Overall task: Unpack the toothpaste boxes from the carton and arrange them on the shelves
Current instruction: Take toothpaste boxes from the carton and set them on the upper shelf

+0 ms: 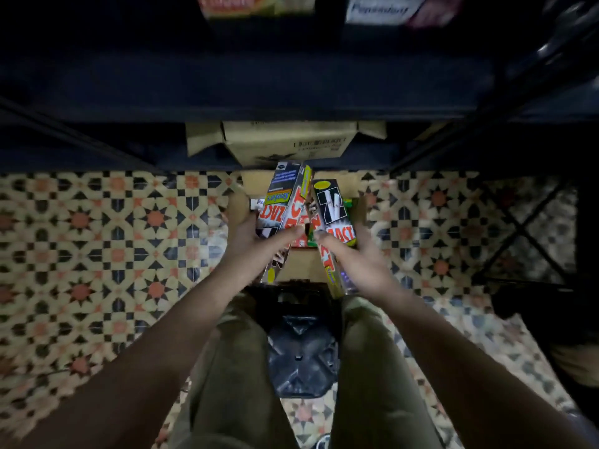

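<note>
Above the open carton (358,218) on the floor: left hand (256,244) grips toothpaste boxes (285,202); right hand (359,254) grips another bundle (334,215), likely lifted out for shelving.

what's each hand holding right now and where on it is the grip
The left hand grips a bundle of Zact toothpaste boxes around its middle. The right hand grips another Zact toothpaste box around its middle.
</note>
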